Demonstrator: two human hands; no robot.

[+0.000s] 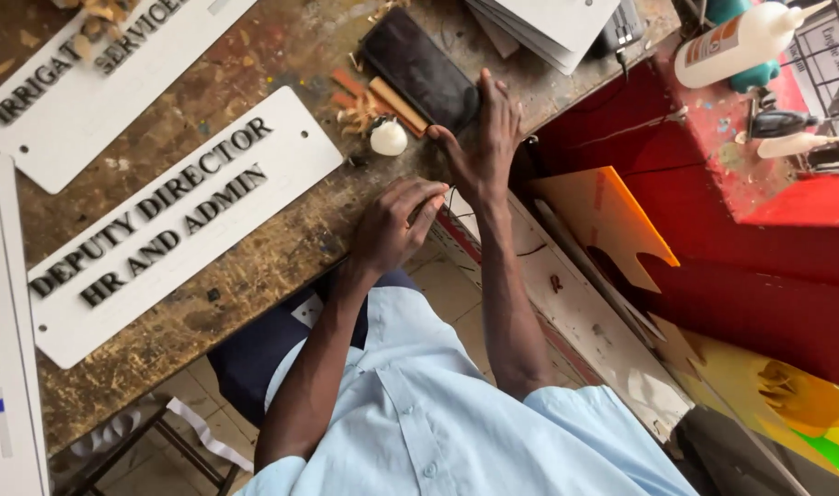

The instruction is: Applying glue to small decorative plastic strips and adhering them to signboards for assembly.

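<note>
My right hand (484, 138) is stretched out flat at the edge of the worn wooden table (272, 248), its fingertips touching a black pouch (419, 69). My left hand (396, 225) rests on the table's edge just below it, fingers curled in; nothing shows in its grip. A small white knob-shaped object (388, 138) and some wooden offcuts (382, 101) lie just left of my right hand. A long white sign plate with black raised letters (190, 220) lies on the table to the left of both hands.
A second white lettered sign plate (79, 83) lies at the far left, and a white panel (6, 367) along the left edge. A stack of white sheets (548, 28) and a white glue bottle (741, 41) sit at the top. To the right are an orange cut-out board (612, 220) and a red cabinet (759, 276).
</note>
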